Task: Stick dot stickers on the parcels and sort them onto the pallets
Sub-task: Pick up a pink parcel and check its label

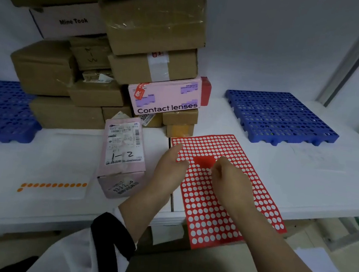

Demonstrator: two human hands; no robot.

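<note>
One sticker sheet (205,217), pinched under right hand (230,179)

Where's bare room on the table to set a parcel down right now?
Free: the top of the right pallet; the table strip between it and the sticker sheet; the table between the pink parcel and the left pallet. Crowded: the box stack at back centre.

Bench (303,176), free room: open strip between red sticker sheet (223,196) and right pallet (281,118); front-left area, with a flat orange dot strip (54,185). Obstacles: tall box stack (150,32) rear centre-left; pink parcel (122,158) just before it; left pallet (0,111).
</note>
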